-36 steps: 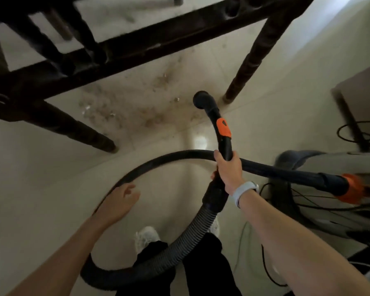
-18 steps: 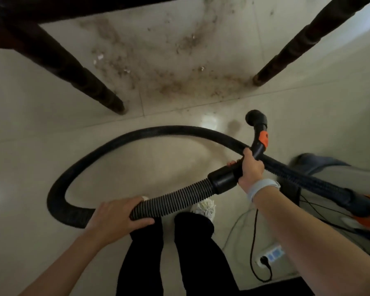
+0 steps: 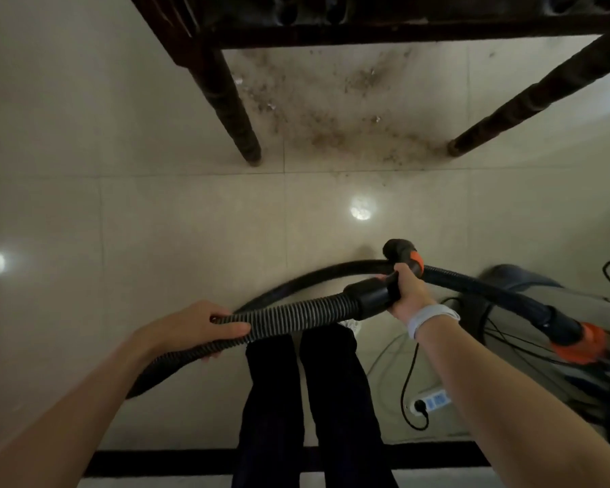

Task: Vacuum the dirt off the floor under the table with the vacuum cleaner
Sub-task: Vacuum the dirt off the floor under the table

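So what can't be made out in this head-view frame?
- Vacuum cleaner body: blurred and cut off by the right edge.
- Table top: cut off by the upper edge.
- Hose stretch under the left hand: covered by its fingers.
- Handle grip: covered by the right hand.

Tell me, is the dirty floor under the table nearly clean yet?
Not yet. Done so far: the vacuum is ready, with a black plug in the power strip. In hand: the left hand grips the ribbed hose and the right hand holds the nozzle handle, up off the floor and short of the table. Left: all the dirt between the table legs looks untouched.
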{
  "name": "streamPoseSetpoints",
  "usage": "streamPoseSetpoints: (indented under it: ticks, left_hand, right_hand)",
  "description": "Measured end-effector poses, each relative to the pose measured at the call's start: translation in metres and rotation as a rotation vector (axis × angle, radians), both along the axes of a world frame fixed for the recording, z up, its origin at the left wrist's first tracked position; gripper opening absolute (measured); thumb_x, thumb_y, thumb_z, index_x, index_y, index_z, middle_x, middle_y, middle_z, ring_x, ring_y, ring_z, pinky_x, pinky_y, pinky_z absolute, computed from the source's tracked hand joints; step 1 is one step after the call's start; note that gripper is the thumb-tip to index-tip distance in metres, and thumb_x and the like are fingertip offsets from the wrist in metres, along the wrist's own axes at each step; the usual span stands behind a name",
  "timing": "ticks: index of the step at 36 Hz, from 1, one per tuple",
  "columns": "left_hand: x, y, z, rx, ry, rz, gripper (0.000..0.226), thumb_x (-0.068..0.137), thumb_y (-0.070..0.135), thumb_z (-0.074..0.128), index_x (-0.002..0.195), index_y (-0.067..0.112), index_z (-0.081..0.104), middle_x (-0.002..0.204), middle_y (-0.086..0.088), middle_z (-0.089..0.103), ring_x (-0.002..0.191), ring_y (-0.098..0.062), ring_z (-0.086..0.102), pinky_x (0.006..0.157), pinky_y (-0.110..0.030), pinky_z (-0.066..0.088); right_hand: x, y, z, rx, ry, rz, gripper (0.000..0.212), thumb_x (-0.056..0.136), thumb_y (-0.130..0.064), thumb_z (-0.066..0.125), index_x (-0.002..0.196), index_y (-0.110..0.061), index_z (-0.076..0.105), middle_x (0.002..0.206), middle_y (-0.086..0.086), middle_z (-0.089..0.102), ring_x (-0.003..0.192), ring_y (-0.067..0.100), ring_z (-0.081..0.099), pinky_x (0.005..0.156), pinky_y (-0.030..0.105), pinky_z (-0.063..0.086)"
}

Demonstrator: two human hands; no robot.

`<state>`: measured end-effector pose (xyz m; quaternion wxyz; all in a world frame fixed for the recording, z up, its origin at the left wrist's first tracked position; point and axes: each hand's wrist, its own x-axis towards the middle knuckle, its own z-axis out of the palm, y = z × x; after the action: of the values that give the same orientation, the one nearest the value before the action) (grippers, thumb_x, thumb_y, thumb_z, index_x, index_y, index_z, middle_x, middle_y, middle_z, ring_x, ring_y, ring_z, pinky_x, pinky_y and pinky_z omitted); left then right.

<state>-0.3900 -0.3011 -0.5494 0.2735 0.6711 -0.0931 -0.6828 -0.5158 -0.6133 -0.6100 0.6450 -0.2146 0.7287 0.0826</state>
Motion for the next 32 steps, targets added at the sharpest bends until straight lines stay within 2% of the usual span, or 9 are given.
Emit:
streamPoseSetpoints:
  ticks: [5, 7, 9, 12, 16, 21, 24, 26, 32]
  left_hand:
    - [0.003, 0.013, -0.048, 0.054, -0.439, -0.216, 0.072, 0.048, 0.095, 0.045, 0.078, 0.031, 0.063, 0.071, 0.009, 0.063, 0.064, -0.005, 0.057, 0.061, -0.026, 0.041]
    - [0.005, 0.012, -0.072, 0.065, -0.603, -0.254, 0.066, 0.057, 0.09, 0.046, 0.085, 0.032, 0.062, 0.076, 0.012, 0.062, 0.071, -0.004, 0.058, 0.065, -0.025, 0.044]
    - [0.012, 0.009, -0.1, 0.058, -0.795, -0.256, 0.06, 0.066, 0.084, 0.042, 0.092, 0.033, 0.061, 0.081, 0.014, 0.062, 0.076, -0.006, 0.057, 0.066, -0.026, 0.043]
    - [0.024, 0.0, -0.142, 0.063, -1.031, -0.282, 0.074, 0.07, 0.09, 0.025, 0.097, 0.031, 0.061, 0.086, 0.01, 0.064, 0.081, -0.015, 0.06, 0.077, -0.032, 0.042]
    - [0.03, -0.023, -0.194, 0.019, -1.364, -0.303, 0.079, 0.085, 0.075, 0.015, 0.098, 0.016, 0.067, 0.092, -0.004, 0.07, 0.087, -0.027, 0.066, 0.101, -0.046, 0.035]
    - [0.03, -0.065, -0.242, 0.055, -1.418, -0.235, 0.052, 0.088, 0.051, 0.035, 0.097, 0.012, 0.068, 0.091, -0.008, 0.071, 0.087, -0.031, 0.066, 0.101, -0.048, 0.032]
    - [0.028, -0.081, -0.263, -0.006, -1.483, -0.287, 0.044, 0.09, 0.037, 0.036, 0.08, 0.01, 0.069, 0.067, -0.007, 0.068, 0.06, -0.029, 0.064, 0.074, -0.041, 0.047]
    - [0.027, -0.086, -0.273, -0.03, -1.518, -0.324, 0.041, 0.089, 0.028, 0.034, 0.068, 0.009, 0.064, 0.053, -0.008, 0.059, 0.046, -0.028, 0.056, 0.059, -0.035, 0.047]
    - [0.006, -0.077, -0.286, 0.125, -1.404, -0.265, 0.042, 0.085, 0.029, 0.035, 0.056, 0.01, 0.057, 0.045, -0.01, 0.057, 0.037, -0.028, 0.054, 0.052, -0.031, 0.046]
  right_hand:
    - [0.011, 0.005, -0.03, -0.121, -0.046, 0.046, 0.042, 0.095, -0.023, 0.055, 0.131, -0.007, 0.041, 0.075, 0.015, 0.069, 0.051, 0.021, 0.067, 0.053, 0.033, 0.058]
    - [0.02, 0.002, -0.049, -0.168, -0.051, 0.044, 0.042, 0.094, -0.022, 0.057, 0.129, -0.009, 0.038, 0.089, 0.016, 0.061, 0.046, 0.018, 0.065, 0.052, 0.032, 0.057]
    - [0.03, -0.002, -0.072, -0.215, -0.053, 0.037, 0.038, 0.093, -0.021, 0.057, 0.124, -0.009, 0.04, 0.097, 0.013, 0.058, 0.059, 0.021, 0.065, 0.063, 0.038, 0.059]
    - [0.036, -0.009, -0.11, -0.239, -0.067, -0.017, 0.029, 0.094, -0.02, 0.056, 0.118, -0.01, 0.043, 0.093, 0.011, 0.061, 0.068, 0.023, 0.064, 0.077, 0.042, 0.057]
    - [0.033, -0.02, -0.157, -0.185, -0.093, -0.064, 0.036, 0.092, -0.026, 0.059, 0.122, -0.011, 0.047, 0.095, 0.009, 0.063, 0.076, 0.024, 0.065, 0.07, 0.04, 0.055]
    - [0.026, -0.039, -0.204, -0.174, -0.125, -0.106, 0.043, 0.091, -0.027, 0.06, 0.129, -0.013, 0.047, 0.094, 0.007, 0.062, 0.078, 0.023, 0.065, 0.066, 0.039, 0.054]
    - [0.025, -0.051, -0.225, -0.176, -0.127, -0.073, 0.037, 0.093, -0.026, 0.057, 0.126, -0.012, 0.048, 0.086, 0.006, 0.059, 0.071, 0.022, 0.064, 0.057, 0.037, 0.051]
    - [0.026, -0.057, -0.232, -0.177, -0.121, -0.052, 0.031, 0.094, -0.025, 0.056, 0.121, -0.012, 0.047, 0.087, 0.007, 0.058, 0.069, 0.022, 0.063, 0.057, 0.039, 0.052]
    - [0.029, -0.045, -0.253, -0.263, -0.047, 0.102, 0.029, 0.091, -0.023, 0.057, 0.114, -0.009, 0.048, 0.098, 0.01, 0.057, 0.09, 0.028, 0.061, 0.091, 0.047, 0.052]
